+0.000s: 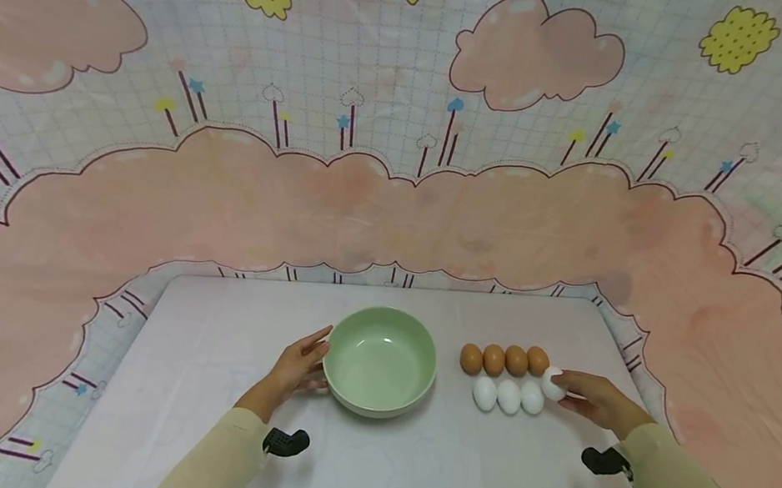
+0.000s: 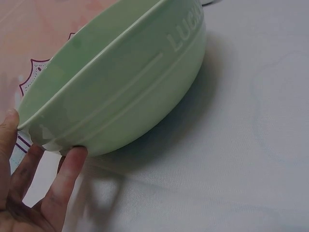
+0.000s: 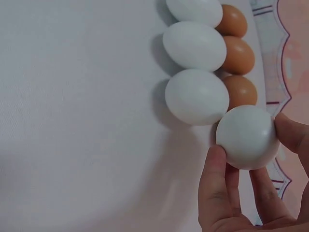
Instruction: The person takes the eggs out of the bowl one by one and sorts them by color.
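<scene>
A light green bowl (image 1: 379, 360) stands left of the eggs, with raised letters on its outer wall in the left wrist view. My left hand (image 1: 294, 365) holds its left side, thumb at the rim (image 2: 72, 87) and fingertips against the lower wall. My right hand (image 1: 599, 400) pinches a white egg (image 3: 247, 137) between thumb and fingers. This egg is at the right end of the rows, overlapping a white egg (image 3: 197, 96) in the right wrist view. Three white eggs (image 1: 508, 396) lie in a row in front of several brown eggs (image 1: 493, 360).
A white cloth covers the table (image 1: 386, 479), whose far edge meets a hanging printed with clouds (image 1: 540, 55) and stars. Black devices (image 1: 286, 442) are worn at both wrists, beside beige sleeves (image 1: 214, 462).
</scene>
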